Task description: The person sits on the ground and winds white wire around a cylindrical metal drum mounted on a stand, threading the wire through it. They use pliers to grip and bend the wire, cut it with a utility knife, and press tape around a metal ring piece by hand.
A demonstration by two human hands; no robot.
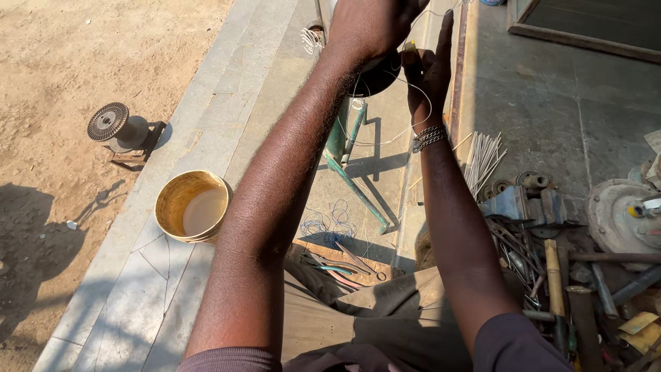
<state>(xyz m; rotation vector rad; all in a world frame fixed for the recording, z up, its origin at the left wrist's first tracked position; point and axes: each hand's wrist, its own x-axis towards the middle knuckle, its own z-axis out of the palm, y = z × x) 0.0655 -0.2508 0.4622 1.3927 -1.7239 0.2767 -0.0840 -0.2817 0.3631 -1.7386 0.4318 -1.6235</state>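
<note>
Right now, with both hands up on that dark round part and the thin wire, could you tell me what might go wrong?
The thin pale wire loops loosely past the right hand and its wrist chain; it could snag there. The left hand steadies the dark round part on the green metal stand; a slip might tip it toward the yellow bucket of liquid.

Harsh sunlight, sharp dark shadows on the ground, focus crisp throughout

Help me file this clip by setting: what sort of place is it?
Likely an outdoor roadside repair workshop: a heap of rusty metal tools and parts on the stone pavement, a round yellow bucket of cloudy liquid, and both hands working thin wire on a green metal stand.
</note>
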